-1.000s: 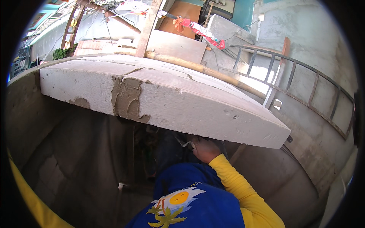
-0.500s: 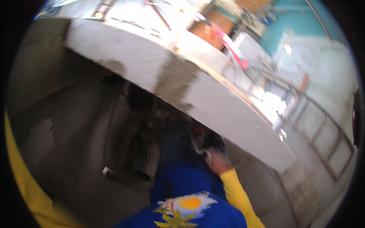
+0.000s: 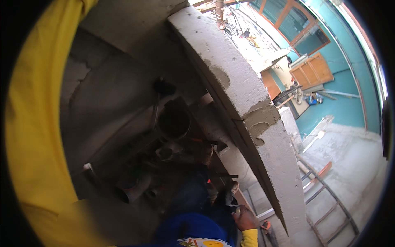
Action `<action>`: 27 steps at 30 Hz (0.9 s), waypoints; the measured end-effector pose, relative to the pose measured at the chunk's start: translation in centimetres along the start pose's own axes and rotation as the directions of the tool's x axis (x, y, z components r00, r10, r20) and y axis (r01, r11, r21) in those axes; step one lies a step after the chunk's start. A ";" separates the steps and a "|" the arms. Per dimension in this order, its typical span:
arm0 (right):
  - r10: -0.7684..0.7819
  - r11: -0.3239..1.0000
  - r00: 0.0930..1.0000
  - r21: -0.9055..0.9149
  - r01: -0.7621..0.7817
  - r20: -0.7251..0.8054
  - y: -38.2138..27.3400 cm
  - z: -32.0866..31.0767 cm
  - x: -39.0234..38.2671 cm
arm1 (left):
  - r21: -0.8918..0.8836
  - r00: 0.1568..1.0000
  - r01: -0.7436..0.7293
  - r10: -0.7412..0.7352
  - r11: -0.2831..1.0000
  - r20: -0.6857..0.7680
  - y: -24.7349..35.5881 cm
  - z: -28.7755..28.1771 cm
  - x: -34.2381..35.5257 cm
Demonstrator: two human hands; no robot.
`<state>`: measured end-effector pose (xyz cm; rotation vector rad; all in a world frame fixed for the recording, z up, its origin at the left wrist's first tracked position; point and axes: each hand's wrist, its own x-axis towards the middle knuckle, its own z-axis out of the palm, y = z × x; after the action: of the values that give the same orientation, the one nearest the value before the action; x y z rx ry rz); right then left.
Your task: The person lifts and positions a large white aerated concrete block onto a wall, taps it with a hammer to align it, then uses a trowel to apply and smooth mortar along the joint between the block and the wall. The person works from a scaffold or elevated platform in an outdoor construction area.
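Note:
My right hand [image 3: 245, 219], low in the view in a yellow cuff, is closed around a small pale item that I cannot make out, beside my dark trousers. An orange-and-black tool [image 3: 266, 225] lies just right of it. My left yellow sleeve [image 3: 35, 115] rises along the left edge to the top, with the hand out of sight. A long white block slab [image 3: 279, 160] runs diagonally above the dark hollow, with a grey mortar patch [image 3: 261, 121] across it and a smaller one higher up.
In the dark space below are a bucket [image 3: 173, 121], pipe pieces [image 3: 138, 185] and boards, hard to make out. A black metal ladder-like frame [image 3: 337, 206] stands at lower right. Farther off are a teal wall [image 3: 349, 103], a wooden panel [image 3: 310, 72] and assorted clutter.
The view has swung round, so the slab now runs steeply down the right half. My left arm has risen along the left edge. My right hand sits lower in the picture.

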<state>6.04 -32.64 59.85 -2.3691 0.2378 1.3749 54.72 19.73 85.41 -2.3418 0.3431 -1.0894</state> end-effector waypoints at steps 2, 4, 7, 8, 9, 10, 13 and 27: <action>-0.191 0.981 0.979 -0.033 0.189 -0.073 3.7 1.9 1.4 | -0.013 0.998 0.058 -0.058 0.998 0.013 0.1 -1.6 -3.0; -0.158 0.986 0.986 -0.056 0.156 -0.044 3.8 1.5 0.8 | -0.125 0.988 0.154 -0.155 0.980 0.001 3.2 -0.7 -7.2; -0.195 0.979 0.978 -0.080 0.189 -0.078 6.6 1.1 0.6 | -0.360 0.939 0.343 -0.331 0.868 0.098 10.1 -3.5 -17.3; -0.177 0.982 0.980 -0.085 0.170 -0.093 7.5 1.2 0.5 | -0.450 0.905 0.426 -0.377 0.785 0.199 13.6 -5.0 -21.0; -0.146 0.986 0.984 -0.090 0.137 -0.098 8.7 1.4 0.6 | -0.533 0.832 0.554 -0.437 0.639 0.342 17.5 -7.4 -25.9; -0.146 0.984 0.984 -0.116 0.134 -0.099 9.7 1.4 0.6 | -0.527 0.750 0.658 -0.398 0.539 0.529 21.1 -10.5 -31.2; -0.215 0.965 0.975 -0.166 0.203 -0.061 10.9 0.6 0.1 | -0.431 0.492 0.840 -0.126 0.330 0.862 30.9 -22.7 -49.4; -0.435 0.900 0.869 -0.082 0.428 -0.236 3.8 -1.9 -0.4 | 0.341 -0.254 0.922 0.377 -0.185 0.891 50.8 -45.8 -59.2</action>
<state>6.10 -36.89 60.17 -2.4181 -0.2388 0.8762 -18.74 -12.95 43.96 -3.4834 -1.8727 1.7295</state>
